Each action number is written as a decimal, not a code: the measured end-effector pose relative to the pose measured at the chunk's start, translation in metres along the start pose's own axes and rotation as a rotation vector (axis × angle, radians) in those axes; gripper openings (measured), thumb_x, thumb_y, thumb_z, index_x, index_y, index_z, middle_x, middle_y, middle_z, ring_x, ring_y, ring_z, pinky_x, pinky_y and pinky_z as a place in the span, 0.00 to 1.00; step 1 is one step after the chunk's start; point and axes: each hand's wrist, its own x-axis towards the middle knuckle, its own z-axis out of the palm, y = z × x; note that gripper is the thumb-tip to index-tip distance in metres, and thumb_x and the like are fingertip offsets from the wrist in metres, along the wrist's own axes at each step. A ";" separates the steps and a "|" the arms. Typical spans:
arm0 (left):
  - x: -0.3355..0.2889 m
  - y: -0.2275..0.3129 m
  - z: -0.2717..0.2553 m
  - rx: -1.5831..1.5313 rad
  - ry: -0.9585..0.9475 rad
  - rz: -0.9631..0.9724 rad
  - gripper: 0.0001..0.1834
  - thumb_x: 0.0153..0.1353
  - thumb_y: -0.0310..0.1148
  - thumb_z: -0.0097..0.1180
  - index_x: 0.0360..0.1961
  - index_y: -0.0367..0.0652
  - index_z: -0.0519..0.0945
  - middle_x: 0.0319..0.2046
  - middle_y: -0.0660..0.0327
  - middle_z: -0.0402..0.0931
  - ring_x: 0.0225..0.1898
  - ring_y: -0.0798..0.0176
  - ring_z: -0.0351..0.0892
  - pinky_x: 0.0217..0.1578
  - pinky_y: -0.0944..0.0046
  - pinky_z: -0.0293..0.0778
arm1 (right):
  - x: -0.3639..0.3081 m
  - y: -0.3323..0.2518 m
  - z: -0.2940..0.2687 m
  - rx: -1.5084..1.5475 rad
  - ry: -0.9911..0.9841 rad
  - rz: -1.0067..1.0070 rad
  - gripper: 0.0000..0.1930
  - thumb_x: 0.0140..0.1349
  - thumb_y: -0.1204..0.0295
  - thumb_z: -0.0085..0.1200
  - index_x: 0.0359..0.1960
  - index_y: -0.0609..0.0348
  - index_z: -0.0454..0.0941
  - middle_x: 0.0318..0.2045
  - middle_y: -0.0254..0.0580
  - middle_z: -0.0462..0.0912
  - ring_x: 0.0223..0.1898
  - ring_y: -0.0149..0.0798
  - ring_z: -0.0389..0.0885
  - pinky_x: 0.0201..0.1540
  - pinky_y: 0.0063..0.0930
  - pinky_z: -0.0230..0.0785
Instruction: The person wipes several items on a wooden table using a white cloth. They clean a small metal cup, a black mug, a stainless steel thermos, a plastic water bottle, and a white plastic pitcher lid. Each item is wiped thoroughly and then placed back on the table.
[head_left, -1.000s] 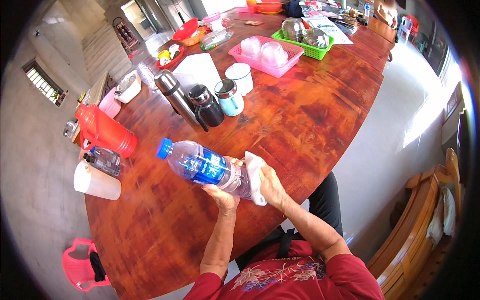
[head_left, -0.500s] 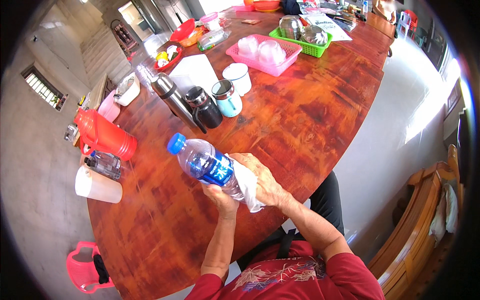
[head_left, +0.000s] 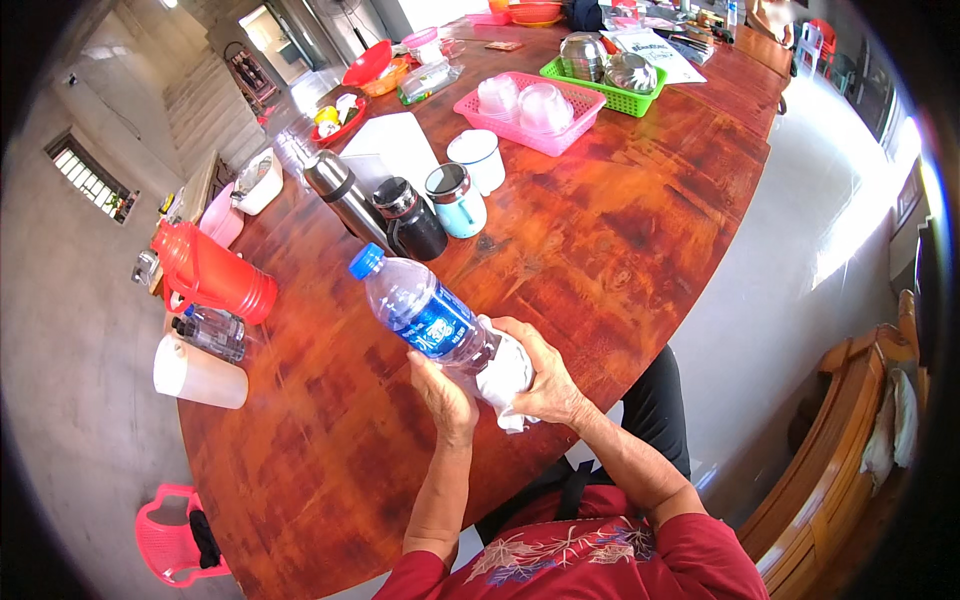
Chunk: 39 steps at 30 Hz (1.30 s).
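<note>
A clear plastic bottle (head_left: 400, 290) with a blue cap and blue label is held tilted over the table, its cap end pointing up and to the left. My left hand (head_left: 443, 402) supports it from the lower left side, thumb along the label; its other fingers are mostly hidden. Crumpled white tissue (head_left: 506, 372) covers the bottle's base. My right hand (head_left: 548, 378) is closed around that tissue, pressing it against the bottle's lower end.
Beyond the bottle stand a black mug (head_left: 412, 225), a light blue cup (head_left: 458, 205), a white mug (head_left: 478, 160) and a steel thermos (head_left: 340, 190). At left are a red flask (head_left: 215, 275) and a white jug (head_left: 200, 372). Pink (head_left: 560, 138) and green baskets (head_left: 632, 102) hold bowls.
The bottle has shifted slightly up and right. My right hand and the tissue have slid from its side down to its base, and my left hand's grip looks looser.
</note>
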 end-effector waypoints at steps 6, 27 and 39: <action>-0.004 -0.005 -0.003 0.136 -0.046 0.107 0.38 0.58 0.60 0.53 0.56 0.37 0.66 0.47 0.54 0.73 0.48 0.60 0.74 0.50 0.58 0.72 | -0.008 -0.021 0.011 -0.516 0.077 -0.159 0.41 0.41 0.72 0.64 0.61 0.58 0.61 0.51 0.53 0.68 0.53 0.56 0.69 0.54 0.42 0.68; -0.020 -0.024 0.008 0.143 -0.200 0.157 0.41 0.56 0.59 0.57 0.58 0.34 0.66 0.51 0.59 0.71 0.51 0.62 0.73 0.51 0.61 0.70 | 0.043 -0.067 0.018 -0.764 0.318 -0.580 0.25 0.54 0.62 0.55 0.54 0.57 0.72 0.56 0.52 0.68 0.55 0.56 0.67 0.57 0.45 0.61; -0.017 -0.045 -0.026 0.158 -0.479 0.017 0.53 0.52 0.66 0.56 0.64 0.34 0.55 0.58 0.53 0.64 0.58 0.59 0.67 0.56 0.58 0.67 | 0.101 -0.061 -0.023 0.092 -0.305 -0.296 0.21 0.47 0.61 0.60 0.40 0.61 0.78 0.41 0.45 0.78 0.44 0.46 0.78 0.48 0.37 0.70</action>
